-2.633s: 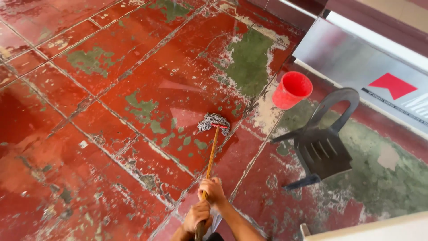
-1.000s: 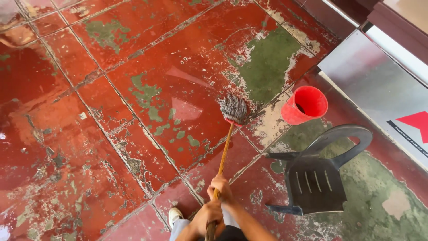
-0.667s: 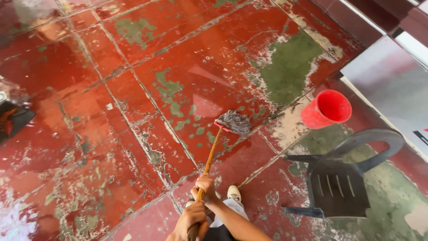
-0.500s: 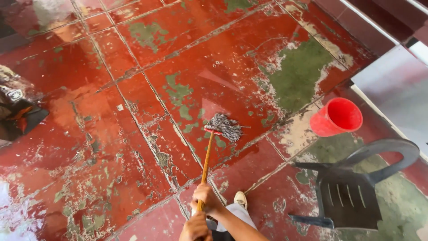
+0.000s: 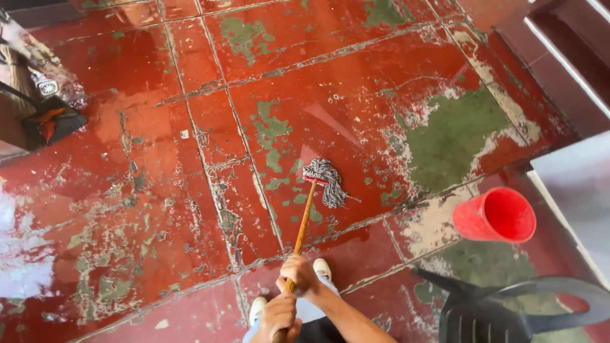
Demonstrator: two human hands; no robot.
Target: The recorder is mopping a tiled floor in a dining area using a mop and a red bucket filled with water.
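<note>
A mop with an orange wooden handle (image 5: 304,219) and a grey string head (image 5: 324,181) rests on the wet, worn red tiled floor (image 5: 190,190). Both my hands grip the handle's near end, one above the other. My right hand (image 5: 298,276) is the upper one, with its forearm coming in from the lower right. My left hand (image 5: 278,317) closes on the handle just below it. The mop head lies about a tile in front of my white shoes (image 5: 322,268).
A red bucket (image 5: 495,216) stands on the floor to the right of the mop. A black plastic chair (image 5: 508,311) is at the lower right. Steps (image 5: 559,51) rise at the top right. A dark object (image 5: 51,121) lies at the far left edge.
The mop head has swept left, away from the red bucket, and drawn a little closer to me. My view has turned left, so bucket and chair sit further right. Both hands kept their grip.
</note>
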